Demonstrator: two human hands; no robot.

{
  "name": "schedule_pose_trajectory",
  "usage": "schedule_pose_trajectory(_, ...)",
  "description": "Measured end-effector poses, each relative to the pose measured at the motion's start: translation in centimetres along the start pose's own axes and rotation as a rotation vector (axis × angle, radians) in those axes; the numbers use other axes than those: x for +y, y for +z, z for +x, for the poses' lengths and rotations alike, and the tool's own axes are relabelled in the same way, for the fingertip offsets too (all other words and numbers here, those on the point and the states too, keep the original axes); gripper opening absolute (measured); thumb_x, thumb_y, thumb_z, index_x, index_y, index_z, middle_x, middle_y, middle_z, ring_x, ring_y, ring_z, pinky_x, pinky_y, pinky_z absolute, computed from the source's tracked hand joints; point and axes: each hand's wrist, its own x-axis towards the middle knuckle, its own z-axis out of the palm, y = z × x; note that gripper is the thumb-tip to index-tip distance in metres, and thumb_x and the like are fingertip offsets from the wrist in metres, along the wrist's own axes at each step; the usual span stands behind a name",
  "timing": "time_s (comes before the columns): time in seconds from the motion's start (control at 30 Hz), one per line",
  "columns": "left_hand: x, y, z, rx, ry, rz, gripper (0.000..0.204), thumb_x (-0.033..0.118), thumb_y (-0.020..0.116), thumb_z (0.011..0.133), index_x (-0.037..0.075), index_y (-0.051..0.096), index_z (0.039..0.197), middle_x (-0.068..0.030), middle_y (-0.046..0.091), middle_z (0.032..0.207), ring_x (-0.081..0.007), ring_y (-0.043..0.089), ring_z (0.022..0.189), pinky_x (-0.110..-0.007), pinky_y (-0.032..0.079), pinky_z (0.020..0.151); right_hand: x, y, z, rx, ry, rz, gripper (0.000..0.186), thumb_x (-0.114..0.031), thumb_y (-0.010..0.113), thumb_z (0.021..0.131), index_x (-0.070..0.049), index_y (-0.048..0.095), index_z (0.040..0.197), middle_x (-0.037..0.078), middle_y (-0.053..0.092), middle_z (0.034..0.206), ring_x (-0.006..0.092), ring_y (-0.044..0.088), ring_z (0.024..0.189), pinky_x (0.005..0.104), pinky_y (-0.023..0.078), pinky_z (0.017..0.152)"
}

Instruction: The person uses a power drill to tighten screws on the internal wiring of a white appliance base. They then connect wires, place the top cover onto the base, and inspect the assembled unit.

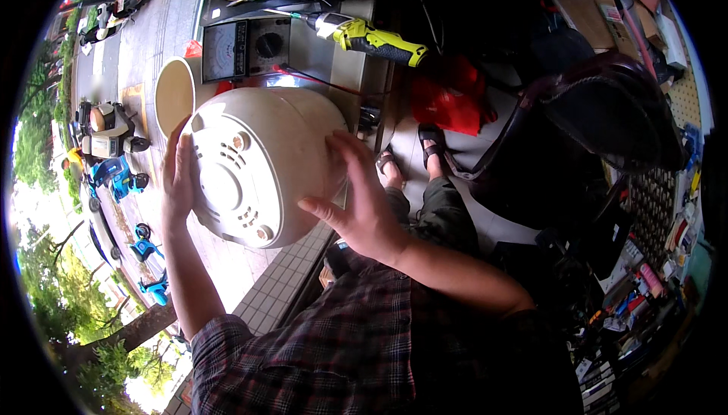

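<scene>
A rounded white appliance, which looks like a rice cooker point(307, 123), is tipped on its side, its flat vented base point(235, 187) turned to the left. That base has curved slots, a round middle and small brownish spots in round recesses near its edge. My left hand point(179, 172) presses flat along the base's left edge, fingers pointing up. Around the body's right side curves my right hand point(364, 206), its thumb and fingers spread against the shell. Both hands hold the cooker between them. Its top side is hidden.
Beyond the cooker are an analog multimeter point(216, 51) with a red lead, a yellow-and-black power screwdriver point(371, 39) and a cream tub point(173, 100). A red bag point(455, 100) and a dark chair point(531, 165) are on the right. Parked scooters point(110, 130) stand outside at left.
</scene>
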Motion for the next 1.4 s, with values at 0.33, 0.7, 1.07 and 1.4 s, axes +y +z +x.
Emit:
schedule_pose_trajectory(0.33,0.5,0.2,-0.1,-0.022,-0.027,-0.067,0.056,0.046,0.046,0.117,0.008,0.059,0.154,-0.0175,0.068,0.143,-0.0230,0.060,0.135,-0.037,0.044,0.117,-2.8,-1.2,4.5,-0.093,-0.222,-0.109,0.079,-0.035,0.074,0.104,0.002,0.035,0.161,0.032,0.040,0.160,0.0473,0.045,0.148,0.0521,0.041,0.122)
schedule_pose_trajectory(0.7,-1.1,-0.7,-6.2,0.704,0.198,-0.607,0.054,0.034,0.036,0.118,-0.008,0.062,0.139,-0.0210,0.071,0.131,-0.0291,0.069,0.121,-0.043,0.049,0.112,-4.9,0.4,9.8,-0.286,-0.178,-0.172,0.061,-0.026,0.066,0.106,0.004,0.044,0.155,0.024,0.048,0.158,0.0388,0.050,0.146,0.0453,0.041,0.123)
schedule_pose_trajectory(1.07,0.9,13.1,-15.6,0.682,-0.218,-1.021,0.097,0.034,0.069,0.097,-0.003,0.017,0.171,-0.0273,0.030,0.171,-0.0352,0.039,0.155,-0.044,0.031,0.128,-9.3,1.7,14.8,-0.650,0.088,-0.286,0.067,-0.026,0.063,0.104,0.003,0.040,0.161,0.020,0.054,0.154,0.0259,0.051,0.143,0.0384,0.038,0.122)
schedule_pose_trajectory(1.4,1.1,15.2,-14.0,0.843,-0.155,-1.204,0.123,0.057,0.081,0.090,-0.012,0.014,0.167,-0.0343,0.025,0.170,-0.0458,0.029,0.158,-0.051,0.023,0.131,-10.3,7.9,20.2,-0.872,0.320,-0.375,0.071,-0.027,0.067,0.105,0.002,0.038,0.163,0.014,0.059,0.150,0.0190,0.056,0.136,0.0343,0.042,0.118)
